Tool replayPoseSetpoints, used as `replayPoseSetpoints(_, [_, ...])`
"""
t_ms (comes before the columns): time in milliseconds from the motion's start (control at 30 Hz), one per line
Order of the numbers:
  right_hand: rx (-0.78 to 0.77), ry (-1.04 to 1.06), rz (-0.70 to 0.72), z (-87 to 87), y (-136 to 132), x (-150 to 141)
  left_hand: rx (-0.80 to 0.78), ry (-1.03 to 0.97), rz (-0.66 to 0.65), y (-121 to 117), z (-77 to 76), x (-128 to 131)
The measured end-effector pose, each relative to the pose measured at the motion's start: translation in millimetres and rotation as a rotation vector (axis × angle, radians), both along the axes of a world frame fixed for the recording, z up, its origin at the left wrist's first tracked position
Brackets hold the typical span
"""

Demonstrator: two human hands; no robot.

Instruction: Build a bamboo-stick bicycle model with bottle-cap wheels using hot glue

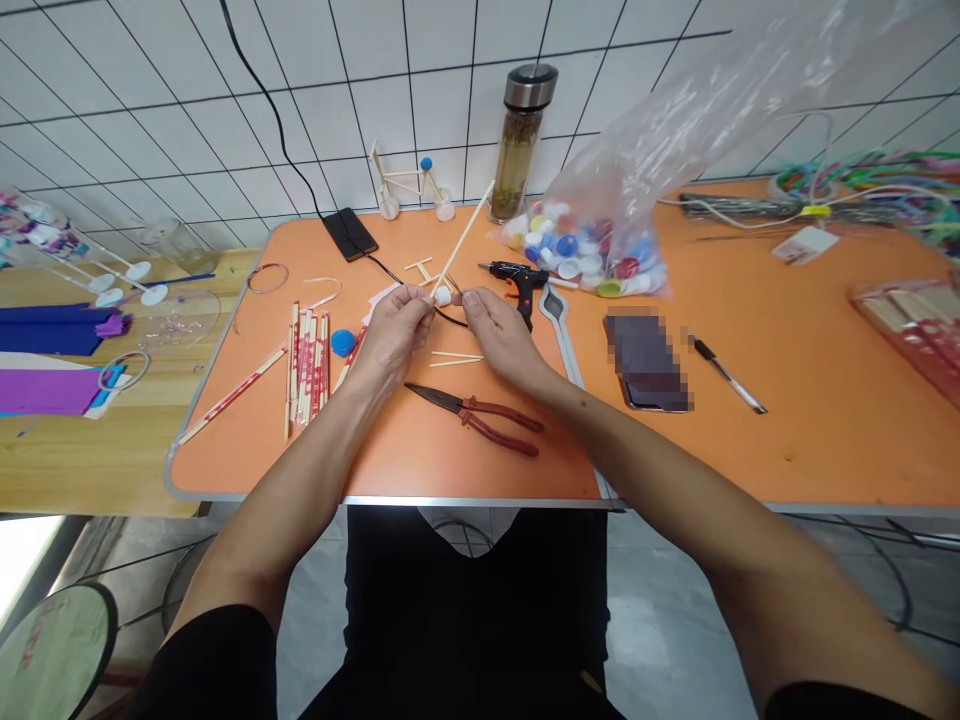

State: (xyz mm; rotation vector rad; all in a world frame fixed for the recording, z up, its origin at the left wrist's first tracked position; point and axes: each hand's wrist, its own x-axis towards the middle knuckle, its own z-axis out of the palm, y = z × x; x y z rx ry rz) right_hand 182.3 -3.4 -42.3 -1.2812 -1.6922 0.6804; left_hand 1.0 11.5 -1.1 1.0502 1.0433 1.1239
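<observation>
My left hand (405, 322) pinches a pale wooden chopstick (465, 240) near its lower end, and the stick slants up to the right. Close by on the right, my right hand (495, 325) has its thumb and fingers pressed together. A thin dark tip shows at its fingertips, too small to name. Between the hands is a white bottle cap (443, 296); whether a hand touches it I cannot tell. Short cut sticks (457, 358) lie below the hands. Nearer to me rest pliers (480, 415) with red handles, jaws pointing left. Just beyond my right hand lies a black glue gun (517, 278).
Paper-wrapped chopsticks (307, 365) and a blue cap (343, 343) lie left. At the back stand a small stick-and-cap model (412, 185) and a tea bottle (519, 145). A bag of bottle caps (592, 245), a phone (646, 360) and a pen (729, 375) are right.
</observation>
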Motion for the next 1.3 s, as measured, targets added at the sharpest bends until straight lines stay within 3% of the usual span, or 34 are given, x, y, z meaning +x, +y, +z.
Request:
replayPoseSetpoints(133, [-0.018, 0.029, 0.008, -7.2, 12, 4, -0.007, -0.036, 0.025, 16, -3.8, 3])
replayPoseSetpoints(300, [-0.031, 0.058, 0.057, -3.7, 10, 5, -0.003, -0.06, 0.025, 26, -3.4, 11])
replayPoseSetpoints(567, [0.003, 0.024, 0.15, -4.1, 12, 12, -0.013, -0.05, -0.073, 18, -3.1, 18])
replayPoseSetpoints(1300, [0.028, -0.121, 0.169, -1.6, 7, 15, -0.084, -0.101, -0.253, 16, -0.7, 12])
